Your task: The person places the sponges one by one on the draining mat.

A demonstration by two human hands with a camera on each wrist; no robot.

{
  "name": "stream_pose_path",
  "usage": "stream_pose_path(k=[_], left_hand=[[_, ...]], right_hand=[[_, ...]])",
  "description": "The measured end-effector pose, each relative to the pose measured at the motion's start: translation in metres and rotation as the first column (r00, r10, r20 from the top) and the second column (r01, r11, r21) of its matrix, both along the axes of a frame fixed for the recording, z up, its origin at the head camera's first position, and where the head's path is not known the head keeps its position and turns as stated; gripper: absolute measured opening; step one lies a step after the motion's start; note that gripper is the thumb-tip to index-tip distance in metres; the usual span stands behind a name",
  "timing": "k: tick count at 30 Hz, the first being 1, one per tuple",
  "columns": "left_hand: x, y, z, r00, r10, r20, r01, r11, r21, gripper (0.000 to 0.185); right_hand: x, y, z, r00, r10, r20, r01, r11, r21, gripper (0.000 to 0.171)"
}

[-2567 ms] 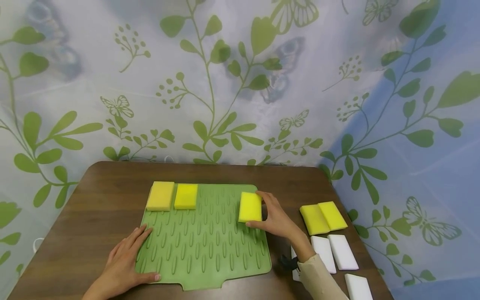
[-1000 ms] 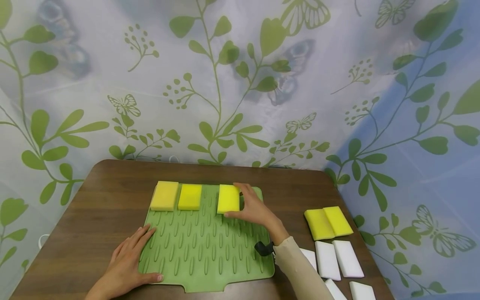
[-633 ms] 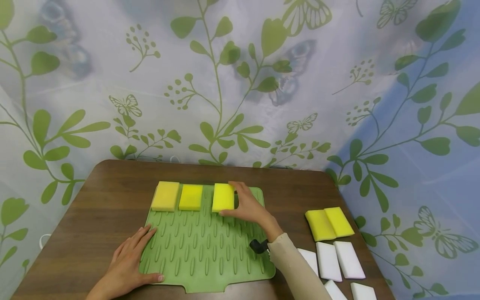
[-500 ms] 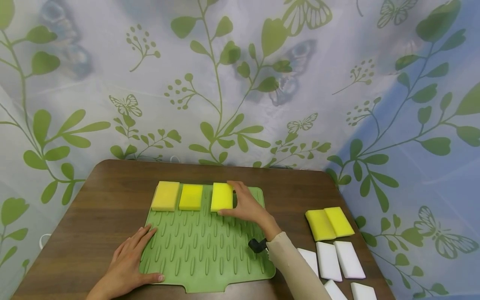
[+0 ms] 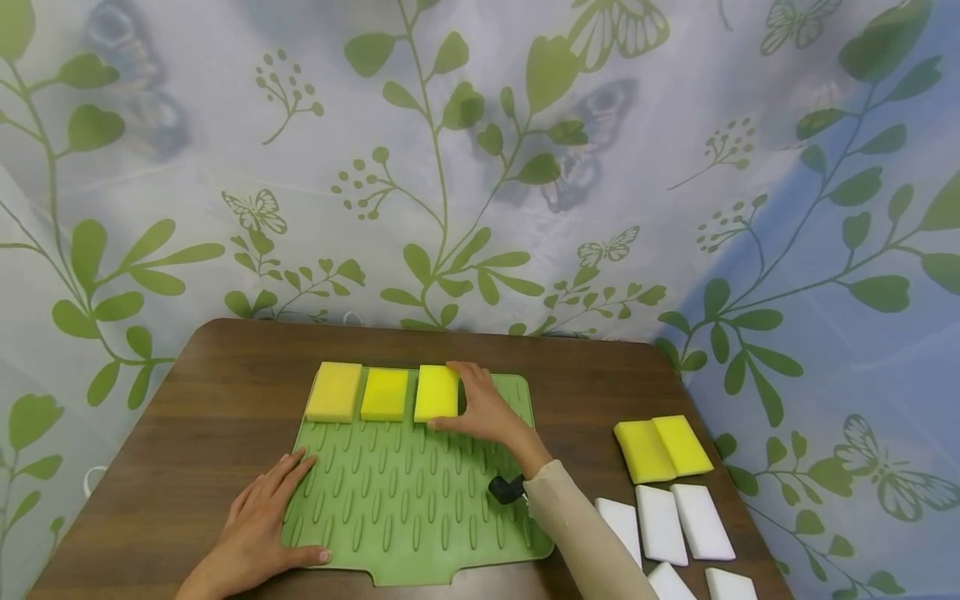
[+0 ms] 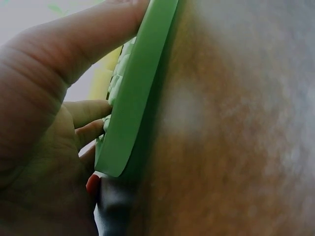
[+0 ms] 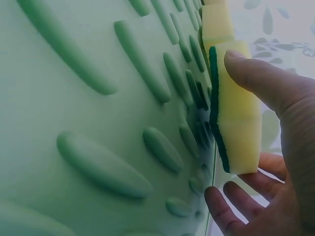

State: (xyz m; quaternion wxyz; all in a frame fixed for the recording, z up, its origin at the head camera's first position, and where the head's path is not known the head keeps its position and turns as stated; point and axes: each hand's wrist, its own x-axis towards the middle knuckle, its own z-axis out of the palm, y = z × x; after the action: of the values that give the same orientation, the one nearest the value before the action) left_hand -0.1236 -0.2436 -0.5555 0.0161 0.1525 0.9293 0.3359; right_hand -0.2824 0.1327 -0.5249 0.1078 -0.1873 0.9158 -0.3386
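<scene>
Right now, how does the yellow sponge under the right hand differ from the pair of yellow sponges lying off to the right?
The held sponge sits on the green mat; the sponge pair lies on the bare table. The right hand grips the held sponge, while nothing touches the pair. The held sponge lines up squarely beside two other sponges; the pair lies angled. All are yellow rectangular blocks.

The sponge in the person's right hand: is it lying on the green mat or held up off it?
On the mat. The sponge lies flat on the green mat, its dark scrub side down, right hand gripping its edges.
</scene>
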Motion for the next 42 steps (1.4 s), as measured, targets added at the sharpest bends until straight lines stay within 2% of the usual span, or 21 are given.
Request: stream_pose_path(k=[5,11,17,26,37,42], left_hand=[[-0.003,-0.001,0.000,1.000,-0.005,-0.006,0.005,1.000,-0.002,0.127],[-0.003,0.000,0.000,1.000,-0.002,0.005,0.002,1.000,-0.012,0.127],[-0.003,0.002,0.000,1.000,0.000,0.014,0.001,1.000,-0.008,0.127],[-0.001,0.003,0.004,1.000,-0.001,-0.008,0.001,1.000,-0.028,0.126],[-0.001,0.002,-0.001,1.000,0.004,0.017,-0.004,1.000,-0.019,0.126],[0.000,0.000,-0.002,1.000,-0.001,0.013,0.001,1.000,-0.010,0.125]], right_hand=[[-0.003,-0.002,-0.002,0.999,0.000,-0.041,0.001,1.000,0.023,0.108],[-0.004,-0.003,-0.004,0.999,0.007,-0.042,-0.006,1.000,0.025,0.108],[-0.004,-0.003,-0.006,1.000,0.013,-0.029,-0.012,0.999,0.044,0.108],[-0.003,-0.003,-0.007,1.000,0.008,-0.012,-0.007,0.998,0.054,0.109],[-0.002,-0.003,-0.014,1.000,0.031,-0.004,-0.031,0.999,0.037,0.113],[0.000,-0.003,-0.010,0.999,0.042,0.001,-0.042,0.999,0.028,0.117]])
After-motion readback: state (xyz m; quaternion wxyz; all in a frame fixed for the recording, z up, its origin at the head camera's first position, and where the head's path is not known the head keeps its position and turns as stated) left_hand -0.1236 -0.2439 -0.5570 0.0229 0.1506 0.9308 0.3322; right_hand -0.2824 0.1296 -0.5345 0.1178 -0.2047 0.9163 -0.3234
